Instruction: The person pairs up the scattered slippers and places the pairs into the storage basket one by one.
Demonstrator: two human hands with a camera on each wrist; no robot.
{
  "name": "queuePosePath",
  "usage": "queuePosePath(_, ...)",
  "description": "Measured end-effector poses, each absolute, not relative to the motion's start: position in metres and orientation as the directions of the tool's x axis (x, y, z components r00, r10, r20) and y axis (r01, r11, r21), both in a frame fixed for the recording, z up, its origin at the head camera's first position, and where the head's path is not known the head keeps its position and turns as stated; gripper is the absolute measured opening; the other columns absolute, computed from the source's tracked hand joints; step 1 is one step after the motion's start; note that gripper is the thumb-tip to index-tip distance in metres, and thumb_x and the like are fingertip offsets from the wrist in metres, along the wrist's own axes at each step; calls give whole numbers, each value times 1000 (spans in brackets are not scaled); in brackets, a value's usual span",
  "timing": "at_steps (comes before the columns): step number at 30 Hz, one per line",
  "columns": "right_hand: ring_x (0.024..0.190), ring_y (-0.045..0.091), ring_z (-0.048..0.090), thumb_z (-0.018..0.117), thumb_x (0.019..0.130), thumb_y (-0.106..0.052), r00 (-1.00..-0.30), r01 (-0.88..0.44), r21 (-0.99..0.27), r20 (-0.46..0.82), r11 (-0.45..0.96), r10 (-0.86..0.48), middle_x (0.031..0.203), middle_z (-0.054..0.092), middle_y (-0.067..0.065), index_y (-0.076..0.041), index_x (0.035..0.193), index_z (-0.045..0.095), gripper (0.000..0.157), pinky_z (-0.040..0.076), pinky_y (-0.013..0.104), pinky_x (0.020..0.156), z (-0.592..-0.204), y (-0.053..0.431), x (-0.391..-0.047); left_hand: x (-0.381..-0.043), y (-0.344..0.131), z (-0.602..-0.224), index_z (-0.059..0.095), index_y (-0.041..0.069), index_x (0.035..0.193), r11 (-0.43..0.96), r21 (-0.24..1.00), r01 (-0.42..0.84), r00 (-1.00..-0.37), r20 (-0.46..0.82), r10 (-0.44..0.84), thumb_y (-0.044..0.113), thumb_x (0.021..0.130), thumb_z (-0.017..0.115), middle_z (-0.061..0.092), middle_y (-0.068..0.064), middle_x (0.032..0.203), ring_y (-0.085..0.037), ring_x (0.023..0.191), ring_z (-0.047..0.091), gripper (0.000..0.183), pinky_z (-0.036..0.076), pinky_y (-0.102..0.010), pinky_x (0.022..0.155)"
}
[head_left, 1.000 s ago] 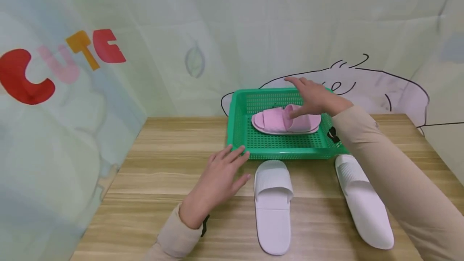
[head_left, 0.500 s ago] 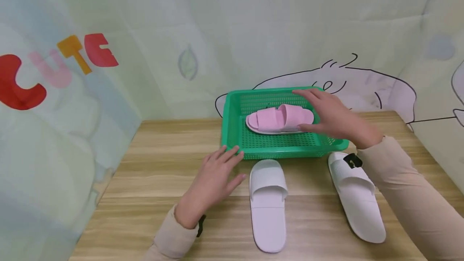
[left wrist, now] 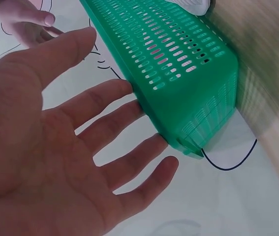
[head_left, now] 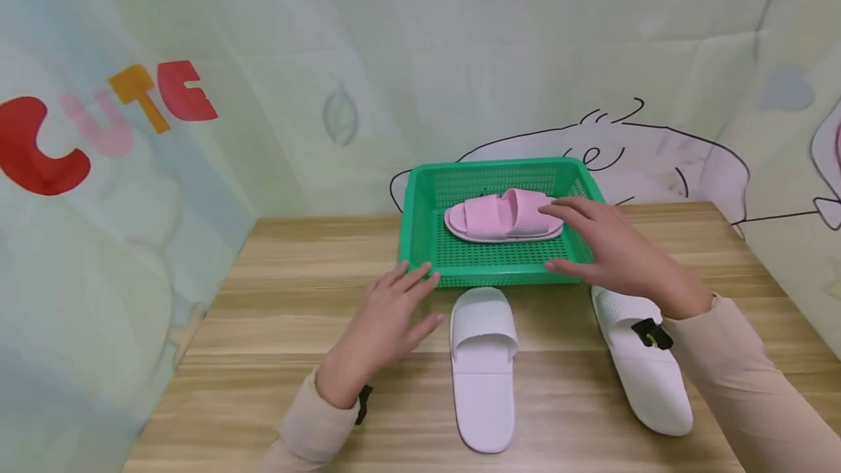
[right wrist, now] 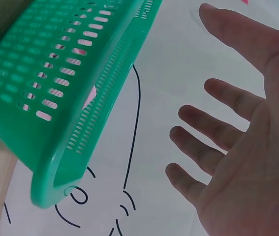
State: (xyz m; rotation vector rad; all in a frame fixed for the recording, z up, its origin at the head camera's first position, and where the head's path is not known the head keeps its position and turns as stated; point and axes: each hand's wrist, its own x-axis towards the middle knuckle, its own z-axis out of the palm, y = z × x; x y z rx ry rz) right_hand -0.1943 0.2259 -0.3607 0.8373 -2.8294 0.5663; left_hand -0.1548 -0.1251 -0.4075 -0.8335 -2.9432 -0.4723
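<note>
A pair of pink slippers (head_left: 501, 216) lies stacked together inside the green plastic basket (head_left: 499, 273) on the table. My left hand (head_left: 388, 327), fingers spread, has its fingertips right at the basket's front left corner; the left wrist view has them along the rim. Over the basket's right side hovers my right hand (head_left: 614, 250), its fingers extended with nothing held. In the right wrist view that hand stands apart from the basket rim. One white slipper (head_left: 485, 371) lies in front of the basket, and another white slipper (head_left: 647, 378) lies to the right, partly beneath my right hand and wrist.
The wooden table (head_left: 282, 298) ends at a hanging cloth backdrop (head_left: 263, 57) printed with letters and line drawings. Black straps show at both wrists.
My right hand has drawn back from above the pink slippers toward the basket's right front. My left hand has stayed at the corner. The view has shifted slightly.
</note>
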Motion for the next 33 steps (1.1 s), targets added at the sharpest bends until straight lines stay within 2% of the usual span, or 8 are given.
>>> queuePosePath(11,141,47,45,84,92,-36,-846,-528,-289,264,798,-464,154,51,21,-9,155,51,77,33,72,112,-381,238,-157,-155,-125,-412,61,4,148,791,284,542,-840,176,513,31,100,75,53,-18,158,-50,148,43,56,39,-67,117)
queuePosePath(19,152,43,39,78,96,-40,-846,-528,-249,239,812,-476,167,41,15,-18,163,44,78,31,70,119,-406,226,-138,-155,-127,-417,62,4,147,774,284,565,-824,224,520,29,99,77,54,-18,157,-50,147,44,57,41,-65,117)
queuePosePath(27,155,47,32,79,94,-38,-861,-506,-234,205,830,-466,169,38,17,-10,163,43,83,26,72,120,-428,214,-133,-154,-126,-421,61,5,148,764,318,561,-828,221,515,28,98,77,53,-17,158,-51,148,43,57,41,-67,116)
queuePosePath(33,153,49,34,80,95,-33,-855,-509,-219,239,833,-460,166,42,17,-7,160,46,78,28,75,119,-432,207,-134,-151,-129,-421,61,4,148,765,304,567,-823,245,513,27,98,78,54,-18,157,-50,148,44,57,39,-64,119)
